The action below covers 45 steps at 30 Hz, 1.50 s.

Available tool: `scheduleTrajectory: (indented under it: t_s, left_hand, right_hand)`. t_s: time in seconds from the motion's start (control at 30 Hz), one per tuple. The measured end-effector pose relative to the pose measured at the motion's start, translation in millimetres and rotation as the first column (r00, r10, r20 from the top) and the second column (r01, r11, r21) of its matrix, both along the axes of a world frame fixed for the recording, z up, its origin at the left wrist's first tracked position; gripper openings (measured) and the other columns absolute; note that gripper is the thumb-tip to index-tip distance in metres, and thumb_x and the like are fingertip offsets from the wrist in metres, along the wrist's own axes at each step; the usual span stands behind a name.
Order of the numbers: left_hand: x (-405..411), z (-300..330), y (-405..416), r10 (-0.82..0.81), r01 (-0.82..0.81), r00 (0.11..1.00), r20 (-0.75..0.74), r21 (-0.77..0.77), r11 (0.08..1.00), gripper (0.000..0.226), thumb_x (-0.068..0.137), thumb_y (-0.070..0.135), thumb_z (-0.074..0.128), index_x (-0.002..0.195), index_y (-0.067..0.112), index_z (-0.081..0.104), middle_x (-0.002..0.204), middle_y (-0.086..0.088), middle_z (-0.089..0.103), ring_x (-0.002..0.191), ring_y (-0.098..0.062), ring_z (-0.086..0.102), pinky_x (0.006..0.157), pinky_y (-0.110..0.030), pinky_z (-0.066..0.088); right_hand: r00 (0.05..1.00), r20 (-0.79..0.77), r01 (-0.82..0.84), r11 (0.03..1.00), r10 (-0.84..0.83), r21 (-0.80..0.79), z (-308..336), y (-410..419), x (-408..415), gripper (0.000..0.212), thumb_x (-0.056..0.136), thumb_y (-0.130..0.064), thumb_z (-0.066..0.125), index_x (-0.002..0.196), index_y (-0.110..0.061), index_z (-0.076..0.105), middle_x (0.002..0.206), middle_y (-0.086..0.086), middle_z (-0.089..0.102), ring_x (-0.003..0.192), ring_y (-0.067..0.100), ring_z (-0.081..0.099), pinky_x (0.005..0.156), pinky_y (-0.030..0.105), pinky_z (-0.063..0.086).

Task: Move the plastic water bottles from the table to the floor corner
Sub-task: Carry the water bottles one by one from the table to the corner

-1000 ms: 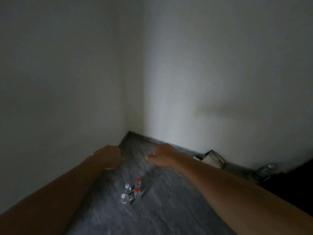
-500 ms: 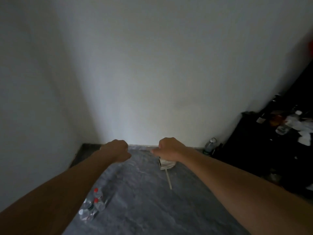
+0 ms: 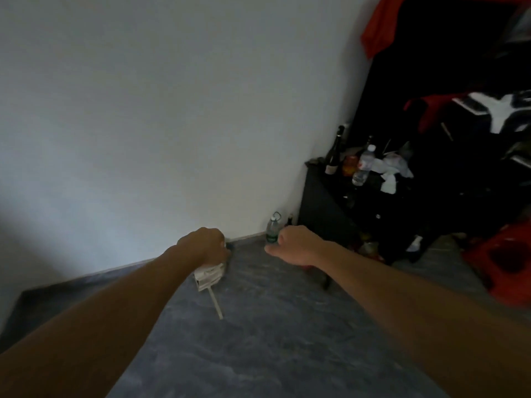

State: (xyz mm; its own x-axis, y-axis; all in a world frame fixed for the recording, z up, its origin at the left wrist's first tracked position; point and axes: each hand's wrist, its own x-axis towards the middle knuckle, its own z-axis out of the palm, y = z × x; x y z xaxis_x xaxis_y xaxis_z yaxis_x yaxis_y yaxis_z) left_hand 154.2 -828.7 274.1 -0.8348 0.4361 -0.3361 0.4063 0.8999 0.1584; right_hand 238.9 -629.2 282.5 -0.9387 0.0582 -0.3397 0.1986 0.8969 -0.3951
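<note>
A clear plastic water bottle [image 3: 363,165] with a white cap stands on the dark table [image 3: 321,193] at the right. Another plastic bottle [image 3: 272,228] stands on the floor against the wall, just beyond my right hand [image 3: 296,245]. My left hand [image 3: 207,245] is held out over the floor, fingers curled into a loose fist with nothing in it. My right hand is also curled shut and holds nothing. The bottles set down in the floor corner are outside the view.
A dark glass wine bottle [image 3: 334,155], a small orange jar [image 3: 349,165] and crumpled white paper [image 3: 393,173] crowd the table. A white paper stack [image 3: 209,277] with a stick lies on the grey floor. Red plastic stools [image 3: 505,259] stand at the right.
The view has swung right, away from the floor corner; the capped bottles there have left the frame. The dark table with its bottles has come into view. Both fists stayed held out.
</note>
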Motion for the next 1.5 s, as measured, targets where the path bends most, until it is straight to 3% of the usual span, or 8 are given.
scheduleTrajectory:
  t_s: [0.13,0.23,0.4,0.47,0.73,1.17,1.33,1.5]
  left_hand:
    - [-19,-10,68,-0.085,0.086,0.996,0.023,-0.026,0.996,0.02,0.089,0.037,0.054,0.093,0.018,0.059,0.106,-0.006,0.063,0.097,-0.024,0.059,0.081,-0.031,0.048]
    - [-40,-19,129,-0.143,0.144,0.989,0.041,-0.027,0.989,0.019,0.089,0.037,0.054,0.09,0.018,0.058,0.108,-0.008,0.065,0.098,-0.025,0.061,0.086,-0.034,0.05]
    - [-64,-20,219,-0.254,0.255,0.967,0.019,-0.065,0.965,0.035,0.091,0.041,0.051,0.11,0.014,0.061,0.116,-0.008,0.061,0.106,-0.025,0.058,0.086,-0.034,0.047]
    - [-73,-21,251,-0.274,0.275,0.961,0.023,-0.072,0.959,0.032,0.092,0.041,0.049,0.106,0.014,0.061,0.116,-0.009,0.061,0.105,-0.026,0.059,0.086,-0.034,0.047]
    - [-92,-34,378,-0.316,0.321,0.946,0.065,-0.079,0.944,0.032,0.091,0.042,0.049,0.102,0.015,0.059,0.114,-0.008,0.061,0.104,-0.027,0.058,0.089,-0.037,0.05]
    - [-109,-52,544,-0.206,0.208,0.978,0.036,-0.107,0.972,0.038,0.094,0.041,0.046,0.118,0.015,0.059,0.122,-0.01,0.058,0.112,-0.028,0.057,0.086,-0.035,0.047]
    - [-142,-70,582,-0.13,0.134,0.99,0.054,-0.075,0.988,0.039,0.094,0.044,0.046,0.119,0.017,0.06,0.121,-0.01,0.06,0.112,-0.029,0.058,0.089,-0.037,0.048]
    - [-189,-104,617,-0.08,0.087,0.989,0.123,-0.05,0.995,0.043,0.096,0.049,0.041,0.113,0.014,0.061,0.117,-0.01,0.062,0.112,-0.029,0.058,0.09,-0.037,0.048]
  right_hand:
    - [0.997,0.016,0.074,0.997,-0.074,0.01,-3,66,-3,0.047,0.093,-0.048,0.05,0.06,-0.022,0.03,0.061,-0.002,0.035,0.052,0.012,0.036,0.05,0.026,0.028]
    - [0.987,0.037,0.158,0.987,-0.158,0.011,-6,120,-11,0.045,0.092,-0.051,0.049,0.072,-0.011,0.048,0.072,0.007,0.051,0.064,0.021,0.052,0.058,0.033,0.038]
    - [0.971,0.069,0.228,0.974,-0.227,0.004,-8,201,-19,0.043,0.093,-0.048,0.049,0.078,-0.007,0.049,0.08,0.012,0.052,0.072,0.024,0.053,0.063,0.034,0.038]
    - [0.964,0.065,0.26,0.966,-0.259,-0.002,-8,230,-23,0.042,0.093,-0.047,0.05,0.079,-0.008,0.049,0.081,0.012,0.051,0.073,0.024,0.052,0.064,0.034,0.038]
    - [0.948,0.037,0.318,0.947,-0.316,-0.044,-25,351,-40,0.044,0.092,-0.044,0.053,0.062,-0.015,0.041,0.06,0.002,0.044,0.059,0.019,0.049,0.06,0.033,0.039]
    - [0.975,0.034,0.218,0.976,-0.218,0.005,-32,541,-96,0.032,0.092,-0.042,0.053,0.076,-0.015,0.046,0.075,0.001,0.05,0.065,0.014,0.049,0.056,0.026,0.038]
    - [0.985,0.045,0.166,0.985,-0.168,0.052,-48,580,-142,0.041,0.092,-0.045,0.052,0.113,-0.01,0.053,0.105,0.006,0.059,0.093,0.022,0.059,0.077,0.034,0.05]
    - [0.985,0.031,0.17,0.984,-0.172,0.057,-74,608,-201,0.048,0.092,-0.045,0.053,0.123,-0.009,0.05,0.113,0.009,0.059,0.101,0.025,0.059,0.082,0.037,0.05]
